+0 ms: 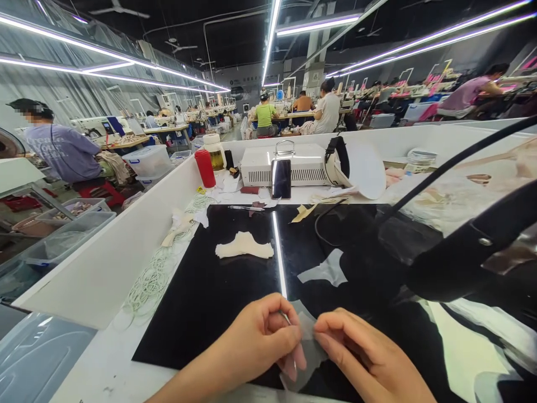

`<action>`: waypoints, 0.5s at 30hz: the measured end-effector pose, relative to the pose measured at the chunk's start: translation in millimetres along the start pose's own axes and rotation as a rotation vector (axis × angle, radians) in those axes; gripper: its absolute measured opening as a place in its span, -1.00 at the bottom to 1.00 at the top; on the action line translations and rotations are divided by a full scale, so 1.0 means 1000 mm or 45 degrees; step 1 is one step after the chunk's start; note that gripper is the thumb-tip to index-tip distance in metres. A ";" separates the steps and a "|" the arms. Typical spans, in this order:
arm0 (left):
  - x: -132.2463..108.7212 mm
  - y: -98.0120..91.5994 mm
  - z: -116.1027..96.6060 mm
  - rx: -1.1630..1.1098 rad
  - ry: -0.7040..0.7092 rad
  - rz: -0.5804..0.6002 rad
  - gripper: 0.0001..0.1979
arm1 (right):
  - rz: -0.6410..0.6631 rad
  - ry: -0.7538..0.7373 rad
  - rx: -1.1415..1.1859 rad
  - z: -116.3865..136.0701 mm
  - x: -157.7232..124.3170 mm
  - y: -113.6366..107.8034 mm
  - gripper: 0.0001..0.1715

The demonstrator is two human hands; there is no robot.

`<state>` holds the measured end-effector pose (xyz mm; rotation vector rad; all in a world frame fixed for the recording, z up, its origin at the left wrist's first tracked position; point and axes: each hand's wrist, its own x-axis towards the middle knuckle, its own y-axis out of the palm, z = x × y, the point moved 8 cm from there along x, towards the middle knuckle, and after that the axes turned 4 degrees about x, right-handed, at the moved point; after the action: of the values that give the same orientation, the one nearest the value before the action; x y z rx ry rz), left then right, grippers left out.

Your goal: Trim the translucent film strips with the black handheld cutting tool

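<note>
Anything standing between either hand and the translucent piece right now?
Nothing visible: the left hand and right hand both hold the translucent piece directly. The cream fabric pieces lie farther off, out of the way.

Sheet (310,331) between fingers (287,340), phone (281,180) before box (257,162)

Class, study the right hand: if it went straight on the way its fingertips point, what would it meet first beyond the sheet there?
The right hand would probably meet the left hand, facing it across the translucent sheet, though depth is unclear here.
</note>
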<state>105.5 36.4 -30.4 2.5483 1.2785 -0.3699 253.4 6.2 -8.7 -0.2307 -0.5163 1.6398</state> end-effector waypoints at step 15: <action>-0.004 -0.020 -0.011 1.087 0.328 -0.509 -0.83 | -0.037 -0.364 -0.446 -0.008 0.006 0.009 -0.70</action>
<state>88.3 49.1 -20.9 3.0536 2.0928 -0.8430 248.0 13.0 -18.7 -0.2461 -1.0221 1.5546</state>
